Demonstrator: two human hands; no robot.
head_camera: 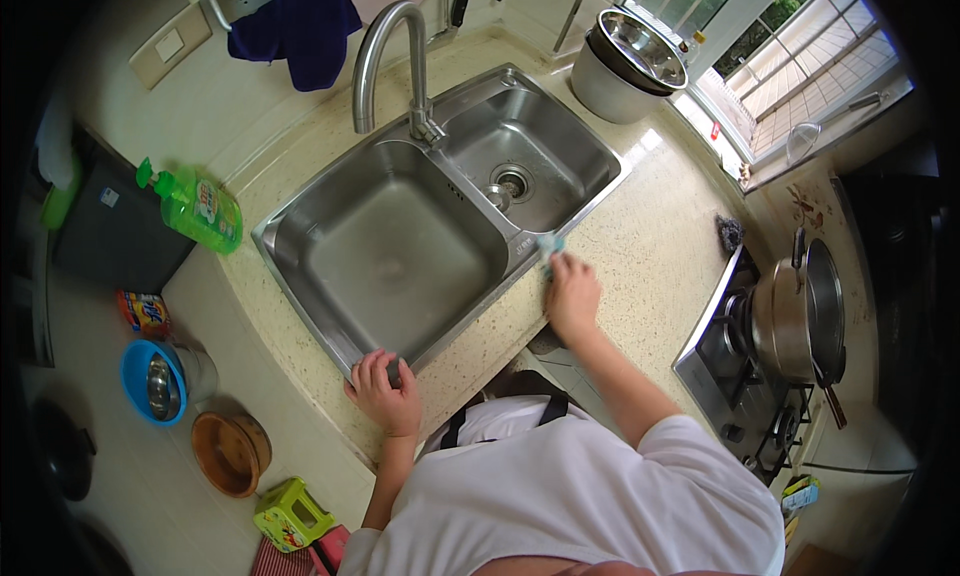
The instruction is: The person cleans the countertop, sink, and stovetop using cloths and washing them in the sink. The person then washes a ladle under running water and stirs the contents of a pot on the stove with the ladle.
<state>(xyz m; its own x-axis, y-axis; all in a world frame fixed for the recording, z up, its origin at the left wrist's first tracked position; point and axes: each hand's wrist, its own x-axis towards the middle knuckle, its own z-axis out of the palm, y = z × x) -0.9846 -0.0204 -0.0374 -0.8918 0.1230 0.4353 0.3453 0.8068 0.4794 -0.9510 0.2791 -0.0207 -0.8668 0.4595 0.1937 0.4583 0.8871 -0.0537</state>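
At the near left corner of the double-bowl stainless steel sink, my left hand rests with its fingers curled. A small dark object shows between thumb and forefinger; most of it is hidden. My right hand grips a pale blue and white cloth or wipe, touching the sink's front rim beside the divider. The large left bowl has a hazy bottom, possibly under shallow water. In the smaller right bowl, a metal strainer plug lies beside the open drain.
A curved faucet rises behind the sink. Green pump-bottle soap stands left on the speckled counter. Stacked metal basins are at the back right. A gas stove with a pot lies right; a steel scrubber sits nearby.
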